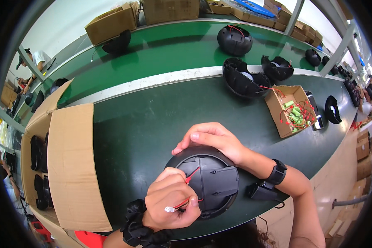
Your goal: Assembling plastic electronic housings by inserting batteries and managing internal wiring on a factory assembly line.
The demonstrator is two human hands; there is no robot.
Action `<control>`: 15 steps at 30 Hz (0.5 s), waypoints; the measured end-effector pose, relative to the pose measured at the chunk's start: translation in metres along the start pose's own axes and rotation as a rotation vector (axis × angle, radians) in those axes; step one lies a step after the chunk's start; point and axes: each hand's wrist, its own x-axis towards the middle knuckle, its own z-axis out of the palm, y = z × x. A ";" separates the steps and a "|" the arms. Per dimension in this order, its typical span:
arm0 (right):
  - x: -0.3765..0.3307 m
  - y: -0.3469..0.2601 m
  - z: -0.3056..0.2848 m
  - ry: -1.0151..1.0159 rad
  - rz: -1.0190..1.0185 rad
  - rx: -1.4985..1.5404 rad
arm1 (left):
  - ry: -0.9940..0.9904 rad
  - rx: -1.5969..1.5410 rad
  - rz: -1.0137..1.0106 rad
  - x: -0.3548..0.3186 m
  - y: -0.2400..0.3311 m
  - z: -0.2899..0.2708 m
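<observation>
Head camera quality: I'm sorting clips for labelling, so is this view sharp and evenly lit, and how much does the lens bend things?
Head view: sharp at the centre, the round black plastic housing and thin red wire with white plug crisp; soft, even light with faint shadows; strong fisheye bend curving the green belt's white edge strip; black vignette at the corners; bright glare upper right.

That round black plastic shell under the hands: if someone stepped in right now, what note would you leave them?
Left hand: pinches a red wire with a small white plug.
Right hand: steadies the round black plastic shell on the dark green table.
Done: wire pulled out of the shell.
Left: plug is not connected to anything.
Small cardboard box of green battery packs sits far right.
</observation>
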 end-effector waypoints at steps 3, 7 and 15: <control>0.000 0.000 -0.002 0.018 0.026 -0.031 | -0.011 -0.002 0.019 0.001 0.000 -0.001; -0.001 0.001 0.001 0.091 -0.021 -0.113 | -0.033 -0.006 0.031 0.002 -0.002 -0.002; -0.002 -0.005 -0.001 0.077 -0.034 -0.115 | -0.020 -0.012 0.022 0.003 -0.003 -0.002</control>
